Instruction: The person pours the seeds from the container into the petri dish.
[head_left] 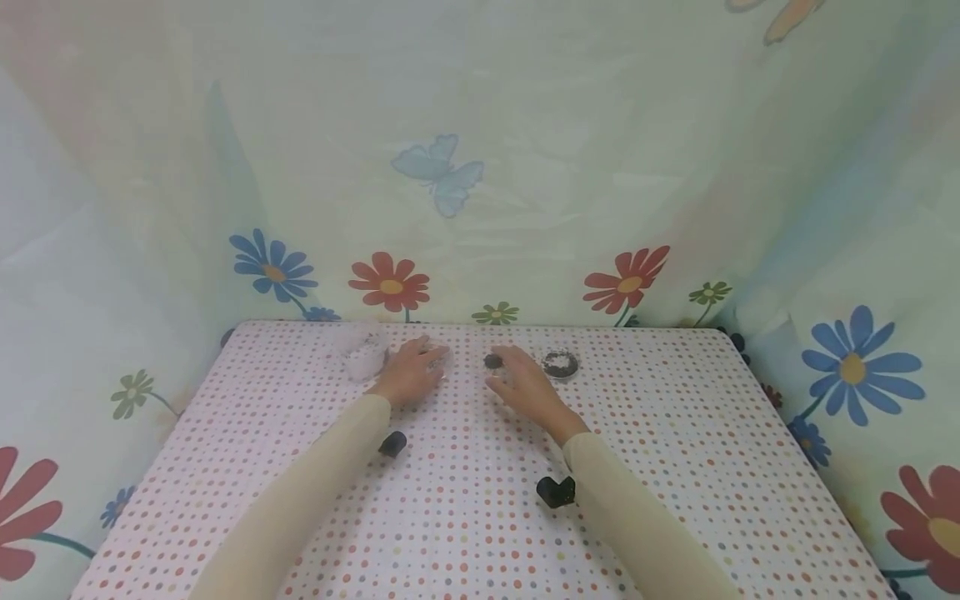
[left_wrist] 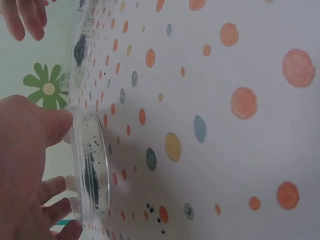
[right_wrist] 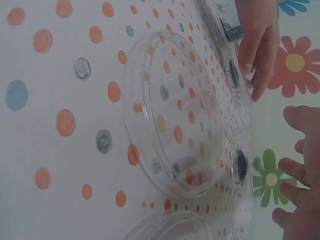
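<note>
My left hand (head_left: 408,372) is at the back of the table, its thumb and fingers round the rim of a clear petri dish (left_wrist: 91,172) with a dark clump and scattered black grains inside. To its right, my right hand (head_left: 522,385) is beside a second petri dish (right_wrist: 241,165) that holds a dark round pile. Its fingers are spread apart with nothing between them. In the right wrist view, a large clear round dish or lid (right_wrist: 172,112) lies on the table in front of that dish.
Farther right stands a dish with a ring of dark grains (head_left: 560,363). A crumpled-looking clear container (head_left: 365,356) is left of the left hand. Part of another clear round piece (right_wrist: 170,226) shows low in the right wrist view. A few loose grains (left_wrist: 159,220) dot the dotted tabletop (head_left: 480,517).
</note>
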